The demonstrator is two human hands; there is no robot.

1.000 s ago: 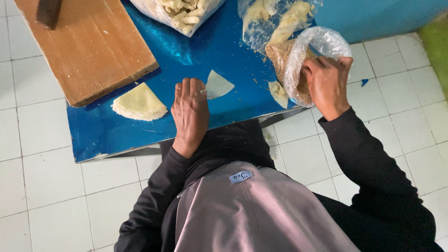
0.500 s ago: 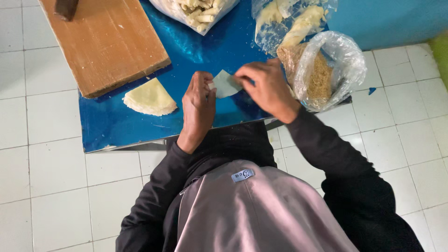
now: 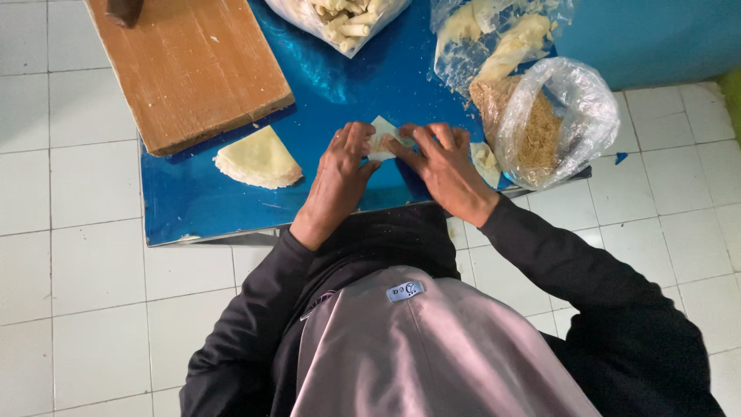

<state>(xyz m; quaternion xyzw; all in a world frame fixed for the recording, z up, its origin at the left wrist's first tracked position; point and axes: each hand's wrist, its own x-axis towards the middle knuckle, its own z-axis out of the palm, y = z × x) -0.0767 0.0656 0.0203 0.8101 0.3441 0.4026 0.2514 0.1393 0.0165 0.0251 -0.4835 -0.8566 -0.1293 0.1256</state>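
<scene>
- Folding a small pale wrapper (image 3: 383,137), both hands meet over the middle of the blue tabletop (image 3: 193,201); the left hand (image 3: 337,176) pinches its near edge, the right hand (image 3: 441,166) presses fingertips on its far side.
- A little filling appears to sit inside, so the step in hand looks like closing the wrapper.
- Left of the wrapper lies a stack of wrapper sheets (image 3: 258,159); beyond that, a wooden board (image 3: 189,66).
- Right of the wrapper stands an open bag of crumbs (image 3: 552,123); above it, a bag of finished rolls (image 3: 343,19).
- The next move likely calls for tucking the sides evenly and rolling snugly without tearing.
</scene>
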